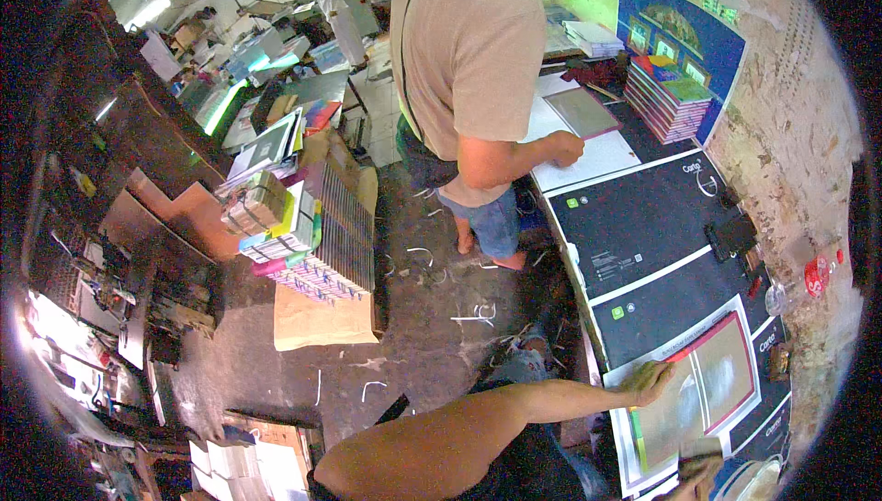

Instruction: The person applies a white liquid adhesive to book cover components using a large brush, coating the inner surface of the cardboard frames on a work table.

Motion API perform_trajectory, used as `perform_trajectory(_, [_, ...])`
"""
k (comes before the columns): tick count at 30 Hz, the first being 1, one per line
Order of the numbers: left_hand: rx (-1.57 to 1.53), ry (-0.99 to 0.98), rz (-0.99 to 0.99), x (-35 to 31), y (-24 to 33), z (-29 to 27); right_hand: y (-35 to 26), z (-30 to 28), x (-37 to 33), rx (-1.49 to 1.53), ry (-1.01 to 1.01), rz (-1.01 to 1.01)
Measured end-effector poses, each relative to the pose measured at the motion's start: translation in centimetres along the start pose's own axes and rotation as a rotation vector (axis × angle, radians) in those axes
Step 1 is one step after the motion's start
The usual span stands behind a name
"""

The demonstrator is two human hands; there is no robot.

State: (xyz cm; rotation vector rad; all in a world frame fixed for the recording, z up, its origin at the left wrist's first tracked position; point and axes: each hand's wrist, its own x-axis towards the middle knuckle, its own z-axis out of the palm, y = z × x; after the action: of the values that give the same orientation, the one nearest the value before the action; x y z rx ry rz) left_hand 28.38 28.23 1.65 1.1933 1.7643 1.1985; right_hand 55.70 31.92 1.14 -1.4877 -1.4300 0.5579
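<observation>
A book cover point(678, 409) lies on the worktable at the lower right. It is a printed sheet with two greyish-brown boards on it, a narrow pale strip between them and a red edge folded along the boards. My left hand point(650, 382) is closed at the cover's red edge, fingers pressed together. My right hand point(703, 472) is low in the view by the cover's near edge. Its fingers look closed around something blurred and brownish that I cannot make out.
Black printed sheets point(643, 225) cover the worktable. Another person point(473, 51) stands farther along it, one hand on a white sheet point(588, 150). A book stack point(669, 97) stands by the wall. Left, bound books point(335, 225) are piled on cardboard; paper scraps litter the floor point(413, 317).
</observation>
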Motion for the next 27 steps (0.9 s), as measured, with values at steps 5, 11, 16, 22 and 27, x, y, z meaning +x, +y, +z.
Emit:
perform_trajectory(5, [0.367, 0.393, 0.401, 0.7, -3.7, 1.4, -6.9, 5.7, -3.2, 0.027, -0.277, 0.126])
perform_trajectory(11, [-0.016, 0.134, 0.096, -0.6, -1.3, 0.8, -4.7, -6.4, -3.1, -0.513, -0.001, -0.145])
perform_trajectory(16, [-0.049, -0.195, 0.146, -0.6, 1.3, -1.0, -5.6, -10.1, -1.8, -0.274, 0.077, -0.097])
perform_trajectory(22, [0.002, -0.109, 0.203, -1.3, 2.7, -0.6, -8.8, 4.8, 4.3, 0.046, -0.154, 0.0])
perform_trajectory(27, [0.273, 0.081, 0.464, 0.5, -2.9, -0.1, -8.4, 8.4, 5.1, -0.442, -0.264, -0.416])
